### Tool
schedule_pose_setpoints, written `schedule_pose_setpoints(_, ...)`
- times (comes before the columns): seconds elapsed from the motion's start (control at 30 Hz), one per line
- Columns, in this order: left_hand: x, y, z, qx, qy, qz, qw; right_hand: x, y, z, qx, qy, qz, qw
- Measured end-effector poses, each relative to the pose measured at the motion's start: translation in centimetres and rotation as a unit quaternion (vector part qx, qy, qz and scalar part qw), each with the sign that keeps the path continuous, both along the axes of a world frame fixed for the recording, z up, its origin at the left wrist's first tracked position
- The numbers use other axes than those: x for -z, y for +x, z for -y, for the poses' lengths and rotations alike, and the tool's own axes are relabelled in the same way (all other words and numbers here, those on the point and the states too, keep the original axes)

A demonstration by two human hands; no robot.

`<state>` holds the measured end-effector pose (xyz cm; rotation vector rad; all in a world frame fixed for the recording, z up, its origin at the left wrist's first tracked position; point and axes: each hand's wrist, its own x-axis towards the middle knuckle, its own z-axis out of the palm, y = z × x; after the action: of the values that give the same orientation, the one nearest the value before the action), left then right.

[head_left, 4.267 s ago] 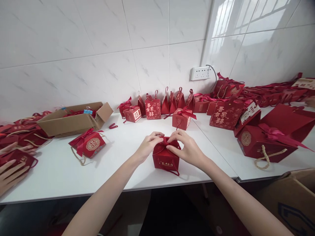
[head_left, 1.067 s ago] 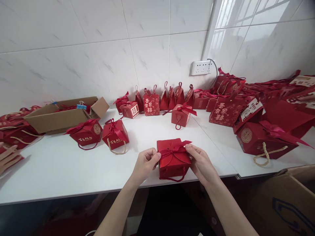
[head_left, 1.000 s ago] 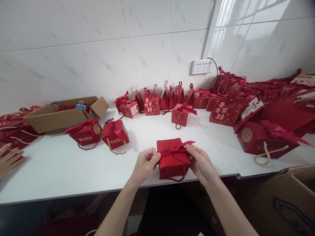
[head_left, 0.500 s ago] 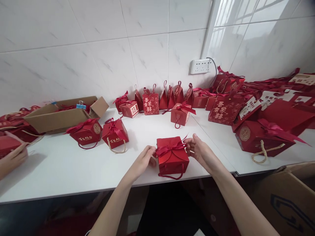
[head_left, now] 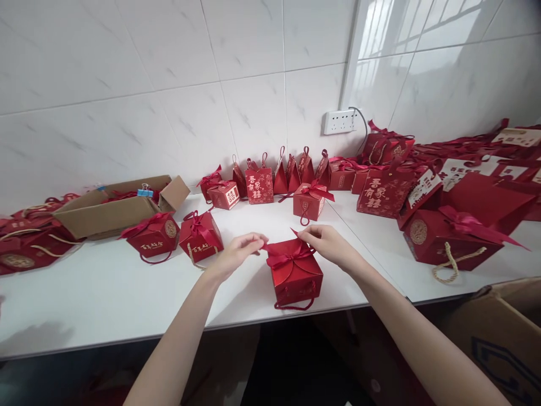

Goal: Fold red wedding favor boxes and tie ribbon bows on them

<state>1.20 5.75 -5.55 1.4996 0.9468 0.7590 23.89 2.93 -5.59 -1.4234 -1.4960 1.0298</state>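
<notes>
A shiny red gift box (head_left: 296,276) stands upright near the table's front edge, its curved flaps folded over the top. A red satin ribbon (head_left: 291,257) is tied in a bow across those flaps. A dark red cord handle hangs down the front. My left hand (head_left: 240,254) pinches one end of the ribbon beside the box's left corner. Above the right back corner, my right hand (head_left: 323,242) has the other end between thumb and fingers, with its pointed tip sticking out to the left.
Behind stand a small red box (head_left: 310,202) and a row of red bags (head_left: 260,186). Two bowed boxes (head_left: 154,238) sit to the left, near an open cardboard carton (head_left: 101,214). A larger red box (head_left: 452,239) and piled packaging lie right; another carton (head_left: 499,338) is below.
Both my hands have risen from the box's sides to the ribbon ends and closed on them. Another person's hand, holding a red box at far left, has gone from view.
</notes>
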Motion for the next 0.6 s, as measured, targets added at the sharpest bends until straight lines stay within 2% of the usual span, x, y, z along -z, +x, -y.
schedule_pose_setpoints(0.13,-0.1,1.9,-1.7,0.035,-0.028,0.032,0.998,-0.8,-0.6,0.6,0.027,0.021,0.155,0.987)
schedule_pose_setpoints(0.2,0.3,2.4,-1.7,0.035,-0.039,0.033,0.998,-1.4,-0.9,1.2,0.029,0.031,0.232,0.972)
schedule_pose_setpoints(0.27,0.9,2.4,-1.4,0.026,-0.045,0.037,0.998,-2.0,-1.0,1.5,0.012,0.041,0.267,0.963)
schedule_pose_setpoints(0.37,1.6,1.8,-0.7,0.016,-0.057,0.048,0.997,-2.1,-0.8,1.1,-0.036,0.06,0.211,0.975)
schedule_pose_setpoints(0.5,2.1,1.0,0.2,0.022,-0.078,0.053,0.995,-1.3,-0.6,-0.3,-0.132,0.028,0.031,0.99)
schedule_pose_setpoints(0.6,2.4,0.7,0.8,0.036,-0.095,0.045,0.994,-0.6,-0.7,-1.2,-0.155,0.006,-0.005,0.988)
